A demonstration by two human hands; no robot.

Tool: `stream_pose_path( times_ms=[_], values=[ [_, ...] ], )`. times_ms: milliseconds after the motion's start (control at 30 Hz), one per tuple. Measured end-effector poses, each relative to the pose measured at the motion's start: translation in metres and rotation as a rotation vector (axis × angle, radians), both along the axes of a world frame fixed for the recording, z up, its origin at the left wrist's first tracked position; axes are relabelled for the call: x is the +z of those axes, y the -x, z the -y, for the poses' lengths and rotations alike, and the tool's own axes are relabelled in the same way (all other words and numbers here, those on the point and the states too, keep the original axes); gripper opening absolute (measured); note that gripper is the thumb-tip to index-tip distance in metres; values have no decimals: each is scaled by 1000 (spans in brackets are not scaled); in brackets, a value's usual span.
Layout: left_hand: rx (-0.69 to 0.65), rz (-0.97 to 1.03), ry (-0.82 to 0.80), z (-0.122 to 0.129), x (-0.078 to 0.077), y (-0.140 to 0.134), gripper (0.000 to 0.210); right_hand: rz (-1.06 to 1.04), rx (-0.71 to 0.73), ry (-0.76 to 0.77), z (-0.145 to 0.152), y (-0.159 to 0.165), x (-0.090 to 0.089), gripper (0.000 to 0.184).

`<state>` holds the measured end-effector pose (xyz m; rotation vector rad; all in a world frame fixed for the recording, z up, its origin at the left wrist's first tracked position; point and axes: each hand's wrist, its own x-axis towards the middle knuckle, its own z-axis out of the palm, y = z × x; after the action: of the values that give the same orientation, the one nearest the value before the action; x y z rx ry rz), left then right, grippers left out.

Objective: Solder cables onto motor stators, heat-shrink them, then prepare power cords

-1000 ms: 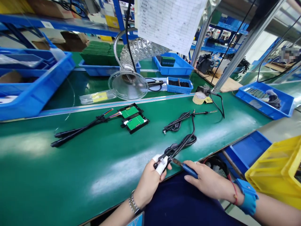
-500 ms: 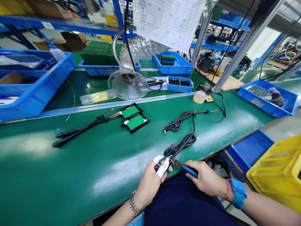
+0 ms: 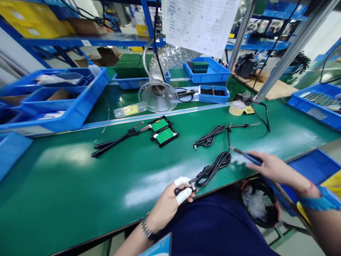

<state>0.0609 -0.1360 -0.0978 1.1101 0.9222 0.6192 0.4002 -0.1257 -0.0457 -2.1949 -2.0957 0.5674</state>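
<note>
My left hand (image 3: 173,197), with white wraps on its thumb and a finger, is closed around the connector end of a coiled black cable (image 3: 217,167) by the table's front edge. A small metallic tip shows between the fingers. My right hand (image 3: 269,166) grips blue-handled pliers (image 3: 252,157), blurred by motion, their jaws pointing left near the upper end of the coil. A second bundled black cable (image 3: 210,137) lies just behind. Further left, two green circuit boards (image 3: 164,135) sit in black housings, joined by coloured wires to black cables (image 3: 114,142).
A clear funnel hood (image 3: 158,97) on a silver duct stands behind the boards. Tape (image 3: 237,107) lies at the right rear. Blue bins (image 3: 87,106) line the back and sides. Below the right front edge is a waste bin (image 3: 259,202) with plastic in it.
My right hand has carried the pliers away from my left hand, up and to the right. The left hand stays on the cable end. The camera view has shifted left.
</note>
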Motion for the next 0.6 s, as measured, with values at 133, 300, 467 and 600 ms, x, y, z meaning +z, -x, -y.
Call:
stream_pose_path(
  times_ms=[133, 300, 467, 600],
  values=[
    [102, -83, 83, 3, 0, 20, 25, 400, -292, -157, -29, -57, -43, 55],
    [493, 48, 241, -3, 20, 39, 33, 196, -339, -445, -38, -45, -38, 60],
    [351, -61, -212, 1, 63, 0, 20, -1201, -167, 227, 13, 57, 2, 50],
    [-382, -240, -905, 13, 69, -61, 16, -1808, -364, 832, 52, 115, -13, 49]
  ],
)
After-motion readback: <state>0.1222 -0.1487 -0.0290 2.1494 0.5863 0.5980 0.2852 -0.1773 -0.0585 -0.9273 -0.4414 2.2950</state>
